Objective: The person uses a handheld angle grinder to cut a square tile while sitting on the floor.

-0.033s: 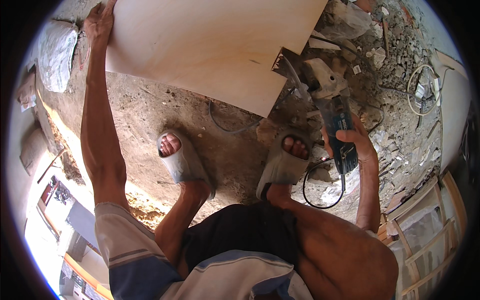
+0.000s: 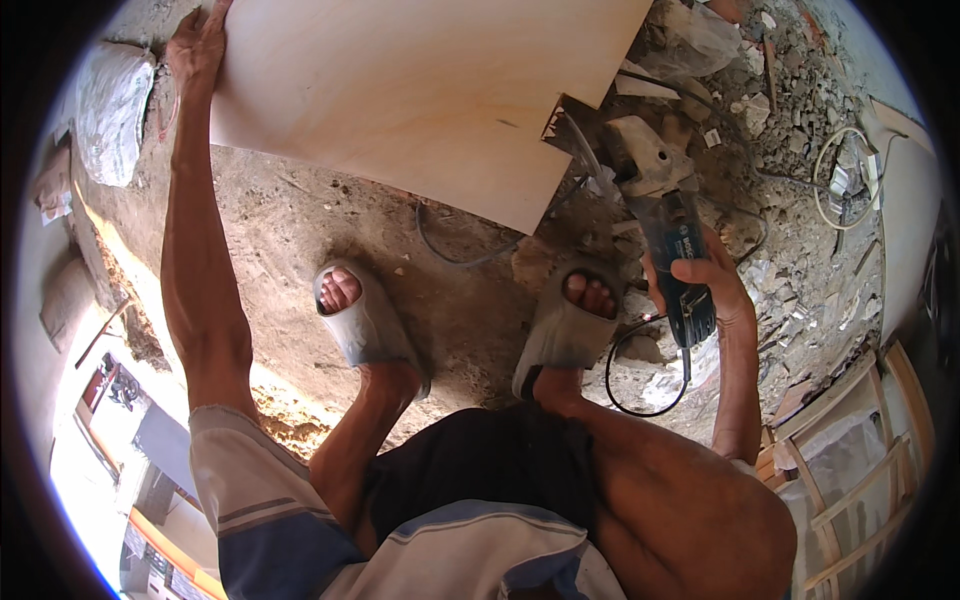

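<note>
A large pale tile [image 2: 400,90] with a glossy face lies across the upper middle, and a square notch is cut into its right edge. At its far left edge is my left hand [image 2: 197,45], gripping the rim; some fingers are hidden. My right hand [image 2: 715,275] is wrapped round the body of a blue and grey angle grinder [image 2: 675,235], thumb across its front. The grinder's dusty head and disc guard [image 2: 640,155] sit just right of the notch, the disc seen nearly edge-on beside it. A black cord loops from the grinder's lower end.
Rubble [image 2: 790,110] and broken chips cover the ground at right. A dark cable [image 2: 465,262] runs under the tile. Coiled pale cable [image 2: 822,185] lies far right, above a wooden frame [image 2: 850,490]. A plastic sack [image 2: 118,110] lies at left. My sandalled feet stand close below the tile.
</note>
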Tool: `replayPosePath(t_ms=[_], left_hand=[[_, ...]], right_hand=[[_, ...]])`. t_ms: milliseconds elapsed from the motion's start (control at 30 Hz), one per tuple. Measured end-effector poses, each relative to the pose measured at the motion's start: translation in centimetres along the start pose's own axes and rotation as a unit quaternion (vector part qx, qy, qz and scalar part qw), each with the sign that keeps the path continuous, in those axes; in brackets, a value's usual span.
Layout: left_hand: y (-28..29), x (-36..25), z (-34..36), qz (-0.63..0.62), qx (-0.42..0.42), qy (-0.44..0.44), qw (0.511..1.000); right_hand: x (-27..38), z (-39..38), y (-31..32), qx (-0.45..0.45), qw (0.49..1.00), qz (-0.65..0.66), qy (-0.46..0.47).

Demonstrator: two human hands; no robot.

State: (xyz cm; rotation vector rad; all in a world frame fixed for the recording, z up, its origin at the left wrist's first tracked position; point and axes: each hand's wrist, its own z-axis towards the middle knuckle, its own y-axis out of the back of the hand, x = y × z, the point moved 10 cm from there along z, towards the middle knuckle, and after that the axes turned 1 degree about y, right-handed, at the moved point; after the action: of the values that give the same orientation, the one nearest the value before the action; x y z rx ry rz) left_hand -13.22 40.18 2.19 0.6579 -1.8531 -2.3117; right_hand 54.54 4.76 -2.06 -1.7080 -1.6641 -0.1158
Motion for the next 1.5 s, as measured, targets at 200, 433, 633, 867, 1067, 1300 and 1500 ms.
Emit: replayPosePath(t_ms=[200, 433, 633, 867, 1067, 1300, 1500], left_hand=[[3.7, -8.8, -7.2, -0.072, -0.02, 0.011, 0.997], [3.5, -10.0, -6.8, -0.046, 0.004, -0.059, 0.997], [4.1, -9.6, -7.4, -0.06, -0.007, -0.003, 0.998], [4.0, -10.0, -7.6, -0.066, -0.003, 0.002, 0.998], [2.1, -2.8, -2.6, -0.037, -0.001, 0.014, 0.999], [2.3, -6.3, -5.1, -0.062, 0.004, 0.01, 0.998], [4.1, -9.6, -7.3, -0.058, -0.027, -0.019, 0.998]], right_hand=[[-0.1, -0.3, 0.3, -0.003, 1.0, 0.003, -0.005], [-0.4, 0.0, 0.5, 0.003, 1.0, 0.001, -0.008], [-0.3, 0.1, 0.2, 0.0, 1.0, 0.006, -0.009], [-0.8, 0.2, 0.2, 0.009, 1.0, 0.017, -0.013], [-0.1, 0.5, 0.1, 0.008, 1.0, 0.025, -0.011], [0.5, -0.2, 0.2, -0.004, 1.0, 0.006, -0.007], [-0.1, 0.1, 0.7, -0.002, 1.0, 0.009, -0.014]])
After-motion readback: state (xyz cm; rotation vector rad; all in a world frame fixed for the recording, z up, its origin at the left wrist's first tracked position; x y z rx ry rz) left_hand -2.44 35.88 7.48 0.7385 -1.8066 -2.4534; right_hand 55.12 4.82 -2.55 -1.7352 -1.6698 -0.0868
